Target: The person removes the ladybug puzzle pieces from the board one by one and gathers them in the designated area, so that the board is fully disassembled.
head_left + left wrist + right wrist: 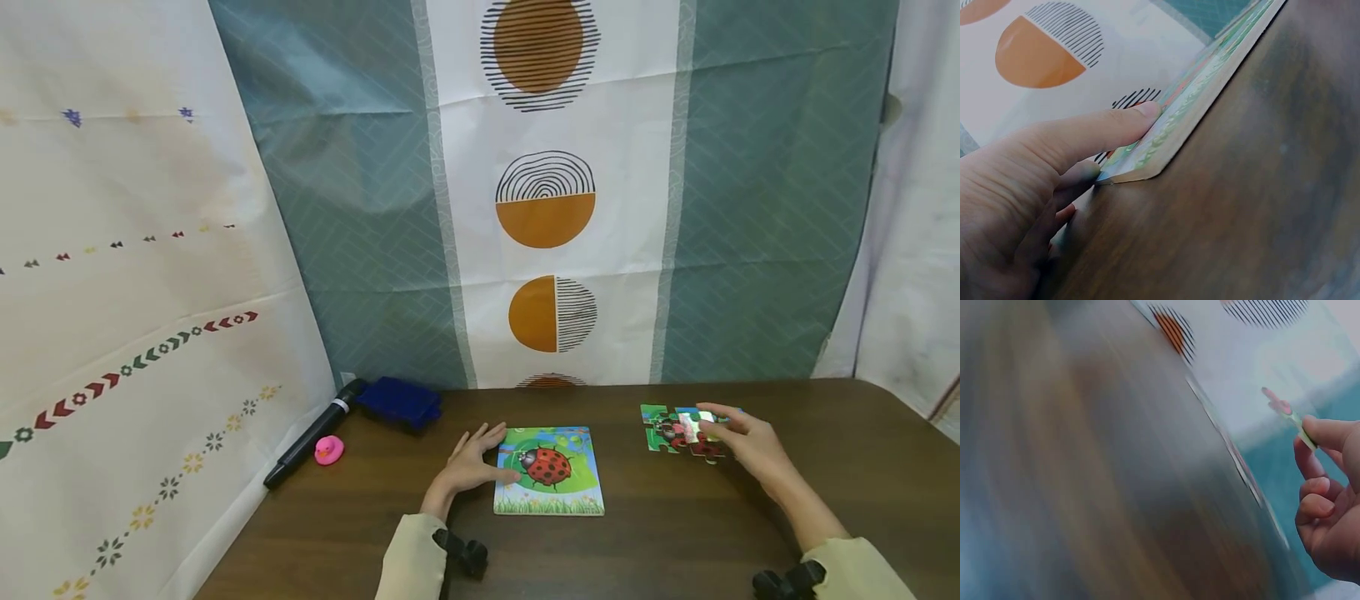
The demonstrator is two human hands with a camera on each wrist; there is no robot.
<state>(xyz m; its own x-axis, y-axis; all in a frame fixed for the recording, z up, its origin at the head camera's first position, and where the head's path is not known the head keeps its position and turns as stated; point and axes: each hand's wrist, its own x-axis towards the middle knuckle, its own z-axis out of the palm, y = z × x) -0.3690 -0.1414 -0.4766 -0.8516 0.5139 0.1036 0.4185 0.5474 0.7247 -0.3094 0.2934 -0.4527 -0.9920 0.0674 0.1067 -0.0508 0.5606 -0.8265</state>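
A square ladybug picture board (551,494) lies flat on the table. My left hand (468,462) rests along its left side, thumb on the face and spread fingertips at the upper left corner; in the left wrist view the thumb (1116,132) lies across the board's face (1175,125). To the right, my right hand (750,442) pinches a jigsaw piece (1285,407) between thumb and forefinger, as the right wrist view shows. Beneath and beside that hand, several jigsaw pieces (660,429) with ladybug colours lie on the table.
At the back left are a dark blue folded item (401,400), a thick black marker (313,435) and a pink rubber duck (328,450). A patterned curtain (622,208) hangs behind the brown table (637,550), and a white cloth (150,375) hangs at left.
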